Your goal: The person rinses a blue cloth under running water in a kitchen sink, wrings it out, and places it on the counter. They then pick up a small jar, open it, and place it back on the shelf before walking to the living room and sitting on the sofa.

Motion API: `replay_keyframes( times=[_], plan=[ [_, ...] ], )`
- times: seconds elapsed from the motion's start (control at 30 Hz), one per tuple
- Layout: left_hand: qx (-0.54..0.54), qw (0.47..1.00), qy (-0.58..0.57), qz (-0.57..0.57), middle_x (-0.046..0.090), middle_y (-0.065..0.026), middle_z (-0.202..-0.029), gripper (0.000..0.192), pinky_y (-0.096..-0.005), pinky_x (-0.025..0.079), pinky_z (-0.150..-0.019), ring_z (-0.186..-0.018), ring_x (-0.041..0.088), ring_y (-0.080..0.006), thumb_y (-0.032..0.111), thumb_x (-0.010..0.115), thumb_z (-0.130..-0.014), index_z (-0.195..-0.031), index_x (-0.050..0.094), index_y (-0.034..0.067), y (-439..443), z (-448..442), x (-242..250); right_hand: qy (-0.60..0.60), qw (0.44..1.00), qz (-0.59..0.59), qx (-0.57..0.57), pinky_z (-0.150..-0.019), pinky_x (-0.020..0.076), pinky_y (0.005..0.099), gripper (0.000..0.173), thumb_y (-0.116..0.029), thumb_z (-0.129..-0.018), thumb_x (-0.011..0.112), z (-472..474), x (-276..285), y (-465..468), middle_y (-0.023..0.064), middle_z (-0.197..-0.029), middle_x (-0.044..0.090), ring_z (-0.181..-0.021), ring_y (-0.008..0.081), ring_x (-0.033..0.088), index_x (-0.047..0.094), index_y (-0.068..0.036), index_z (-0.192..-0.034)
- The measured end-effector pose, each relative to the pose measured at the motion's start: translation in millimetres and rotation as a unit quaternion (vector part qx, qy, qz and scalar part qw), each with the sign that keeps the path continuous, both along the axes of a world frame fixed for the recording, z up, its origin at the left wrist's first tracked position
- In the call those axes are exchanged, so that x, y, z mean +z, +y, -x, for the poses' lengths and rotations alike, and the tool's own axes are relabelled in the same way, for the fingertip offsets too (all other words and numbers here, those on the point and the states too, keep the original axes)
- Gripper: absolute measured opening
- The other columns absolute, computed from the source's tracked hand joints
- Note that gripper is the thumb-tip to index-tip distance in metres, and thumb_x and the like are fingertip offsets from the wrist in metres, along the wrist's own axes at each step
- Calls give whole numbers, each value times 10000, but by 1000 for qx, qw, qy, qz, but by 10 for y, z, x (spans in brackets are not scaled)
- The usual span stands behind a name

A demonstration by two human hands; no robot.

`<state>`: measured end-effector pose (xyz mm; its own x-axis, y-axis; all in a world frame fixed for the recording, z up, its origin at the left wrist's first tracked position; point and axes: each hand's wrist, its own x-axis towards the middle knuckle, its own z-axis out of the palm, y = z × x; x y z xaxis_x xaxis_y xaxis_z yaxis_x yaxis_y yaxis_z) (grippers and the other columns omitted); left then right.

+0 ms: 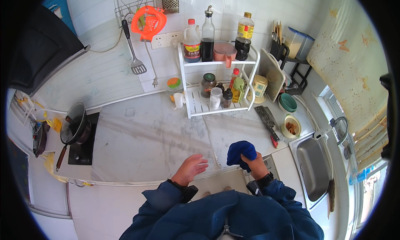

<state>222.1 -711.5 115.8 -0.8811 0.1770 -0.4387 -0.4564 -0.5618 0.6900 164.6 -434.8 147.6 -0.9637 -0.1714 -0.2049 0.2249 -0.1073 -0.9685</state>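
Observation:
A folded blue cloth point(240, 153) is gripped in my right hand point(257, 165), near the front edge of the marble-patterned countertop point(147, 130). Its lower end hangs beneath my fingers. My left hand point(190, 169) holds nothing, its fingers apart, over the counter's front edge to the left of the cloth. Beyond my hands stands a white two-tier rack point(218, 112) with condiment bottles and jars. To the right of the cloth lie a cleaver point(271, 130) and a red-handled tool point(274, 142), partly covered.
On the left, a lidded pan point(74, 124) sits on a black cooktop point(93, 137), its handle jutting forward. A steel sink point(312, 168) is at right, near a bowl of brown food point(291, 127) and a green bowl point(287, 102). A slotted turner point(137, 65) hangs on the wall.

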Motion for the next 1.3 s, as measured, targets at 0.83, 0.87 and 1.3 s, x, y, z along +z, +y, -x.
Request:
replay_keyframes(
  times=[0.83, 0.87, 1.3],
  plan=[
    [-287, 954, -39, 76, 620, -132, -1036, 278, -353, 489, -885, -985, 599, -233, 187, 557, -922, -1141, 536, 16, 1715, -1462, -274, -95, 851, 121, -503, -707, 509, 331, 340, -246, -894, 596, -3761, -175, 1818, 66, -1035, 644, -903, 208, 628, 573, -67, -1182],
    [-317, 945, -33, 69, 620, -134, -1037, 278, -354, 490, -883, -985, 601, -233, 184, 554, -923, -1142, 534, 15, 1865, -1586, -274, -93, 841, 126, -517, -697, 508, 330, 330, -241, -892, 594, -4027, -192, 1910, 66, -1025, 646, -894, 207, 629, 578, -67, -1173],
    [-492, 864, -7, 109, 621, -160, -1038, 253, -364, 527, -862, -982, 623, -262, 152, 545, -933, -1133, 521, -1, 3345, -1965, 5, -36, 704, 171, -688, -716, 509, 281, 188, -83, -780, 627, -5512, -414, 2341, 34, -863, 646, -778, 147, 617, 655, -23, -956]
  ],
)
